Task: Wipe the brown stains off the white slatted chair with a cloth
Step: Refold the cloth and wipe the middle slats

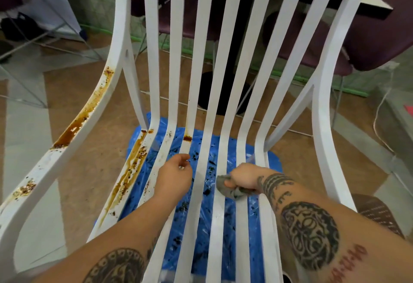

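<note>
The white slatted chair point(202, 63) fills the view. Brown stains run along its left armrest point(78, 121), down the leftmost seat slats point(128, 172), and one small patch point(187, 138) sits at the bend of a middle slat. My right hand point(244, 176) grips a grey cloth point(228, 187) and holds it against a seat slat right of centre. My left hand point(175, 174) hovers over the seat's middle slats with fingers loosely curled, holding nothing that I can see.
A blue plastic sheet point(203, 222) with dark crumbs lies on the floor under the seat. Purple chairs point(312, 43) and a black table pedestal point(223, 95) stand behind the backrest. A white cable point(380, 124) runs along the floor at right.
</note>
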The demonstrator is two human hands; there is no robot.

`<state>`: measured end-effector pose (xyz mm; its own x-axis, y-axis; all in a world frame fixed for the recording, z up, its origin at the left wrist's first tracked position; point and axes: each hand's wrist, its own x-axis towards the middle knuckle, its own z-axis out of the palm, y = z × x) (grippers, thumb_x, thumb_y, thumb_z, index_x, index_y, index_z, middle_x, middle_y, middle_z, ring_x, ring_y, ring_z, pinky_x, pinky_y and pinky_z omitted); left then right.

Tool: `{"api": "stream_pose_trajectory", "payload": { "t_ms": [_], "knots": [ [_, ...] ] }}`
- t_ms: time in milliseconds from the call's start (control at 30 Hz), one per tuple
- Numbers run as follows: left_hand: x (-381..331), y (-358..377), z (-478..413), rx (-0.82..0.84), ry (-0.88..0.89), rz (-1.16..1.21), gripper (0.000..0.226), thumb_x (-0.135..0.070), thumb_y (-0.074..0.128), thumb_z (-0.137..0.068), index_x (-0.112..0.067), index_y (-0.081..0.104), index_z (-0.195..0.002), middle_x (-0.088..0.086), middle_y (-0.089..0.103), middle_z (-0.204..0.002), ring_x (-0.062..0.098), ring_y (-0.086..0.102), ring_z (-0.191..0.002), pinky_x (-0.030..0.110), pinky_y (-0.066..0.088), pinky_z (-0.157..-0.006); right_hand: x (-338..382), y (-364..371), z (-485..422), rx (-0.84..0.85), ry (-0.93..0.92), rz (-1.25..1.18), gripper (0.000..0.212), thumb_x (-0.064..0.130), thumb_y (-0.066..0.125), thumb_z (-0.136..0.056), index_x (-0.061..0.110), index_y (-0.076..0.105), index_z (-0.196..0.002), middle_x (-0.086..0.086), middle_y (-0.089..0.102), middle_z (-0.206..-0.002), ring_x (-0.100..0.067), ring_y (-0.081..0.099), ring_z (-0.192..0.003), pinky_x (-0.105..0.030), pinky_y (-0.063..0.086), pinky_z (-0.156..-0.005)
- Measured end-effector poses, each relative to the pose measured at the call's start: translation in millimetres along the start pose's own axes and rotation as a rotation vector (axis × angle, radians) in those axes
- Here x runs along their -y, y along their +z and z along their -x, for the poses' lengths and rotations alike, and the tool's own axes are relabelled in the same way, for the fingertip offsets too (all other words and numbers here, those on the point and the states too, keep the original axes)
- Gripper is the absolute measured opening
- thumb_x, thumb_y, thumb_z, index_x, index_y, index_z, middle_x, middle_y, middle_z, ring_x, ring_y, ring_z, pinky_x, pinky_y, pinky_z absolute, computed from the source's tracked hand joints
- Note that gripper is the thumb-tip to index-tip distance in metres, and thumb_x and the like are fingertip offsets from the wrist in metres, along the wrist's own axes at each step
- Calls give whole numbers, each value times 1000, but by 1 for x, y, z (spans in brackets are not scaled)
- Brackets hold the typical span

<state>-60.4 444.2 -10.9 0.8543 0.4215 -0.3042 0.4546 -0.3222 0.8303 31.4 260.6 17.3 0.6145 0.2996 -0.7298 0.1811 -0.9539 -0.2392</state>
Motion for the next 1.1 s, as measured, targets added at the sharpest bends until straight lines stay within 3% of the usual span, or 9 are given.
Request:
{"api": "stream_pose_trajectory", "payload": {
  "t_ms": [100, 167, 267, 367, 500, 667, 900, 967, 1100],
  "knots": [
    [5, -2, 6, 23, 32, -40, 34, -20, 48, -102, -26, 58, -134, -7, 62, -126, 23, 65, -81, 28, 50, -60, -26, -1, -5, -384, 66, -262, 28, 33, 51, -101, 9, 64, -94, -7, 62, -84, -23, 56, -75, -37, 51, -74],
    [10, -2, 11, 64, 32, -114, 34, -19, 50, -101, -26, 60, -132, -7, 62, -130, 28, 66, -87, 30, 53, -65, -32, 7, -3, -488, 86, -338, 24, 32, 55, -100, 12, 67, -94, -9, 67, -83, -25, 62, -75, -39, 56, -71],
    [18, 1, 19, 150, 56, -287, 32, -27, 57, -98, -32, 64, -129, -4, 62, -131, 25, 66, -101, 37, 61, -81, -30, 25, 1, -472, 99, -281, 19, 29, 57, -99, 15, 69, -97, -9, 70, -92, -27, 66, -83, -39, 57, -75],
    [24, 5, 23, 189, 113, -510, 38, -33, 62, -95, -33, 62, -133, 3, 63, -129, 20, 45, -131, 42, 53, -98, -25, 40, 4, -476, 84, -236, 19, 25, 57, -97, 13, 70, -103, -9, 71, -102, -27, 67, -90, -38, 58, -82],
    [21, 6, 32, 216, 156, -743, 45, -37, 65, -93, -33, 58, -138, 2, 62, -131, 23, 38, -136, 42, 49, -102, -24, 53, 30, -427, 109, -213, 17, 21, 55, -95, 13, 70, -97, -10, 70, -94, -28, 66, -84, -35, 57, -73],
    [18, 0, 51, 248, 169, -764, 45, -38, 58, -98, -30, 55, -142, -3, 61, -136, 25, 28, -143, 43, 46, -107, -22, 74, 64, -309, 179, -197, 14, 19, 59, -86, 12, 70, -88, -7, 69, -84, -22, 65, -73, -28, 55, -61],
    [15, -27, 72, 262, 138, -700, 37, -32, 55, -99, -32, 59, -135, 5, 56, -136, 24, 44, -134, 44, 53, -99, 0, 70, 100, 105, 144, 140, 34, 39, 66, -90, 15, 57, -68, 1, 54, -71, -12, 49, -61, -29, 44, -61],
    [15, -36, 74, 251, 137, -658, 33, -32, 54, -99, -34, 62, -131, 5, 53, -138, 22, 59, -115, 42, 56, -93, 6, 65, 103, 103, 133, -6, 33, 40, 60, -96, 15, 58, -75, 0, 58, -75, -12, 51, -59, -25, 43, -53],
    [19, -58, 69, 172, 98, -523, 31, -31, 53, -101, -30, 64, -130, -1, 65, -128, 12, 67, -83, 34, 60, -79, 22, 58, 95, -156, 24, -545, 30, 40, 53, -101, 12, 64, -99, 0, 57, -76, -12, 50, -58, -21, 41, -48]
  ]
}}
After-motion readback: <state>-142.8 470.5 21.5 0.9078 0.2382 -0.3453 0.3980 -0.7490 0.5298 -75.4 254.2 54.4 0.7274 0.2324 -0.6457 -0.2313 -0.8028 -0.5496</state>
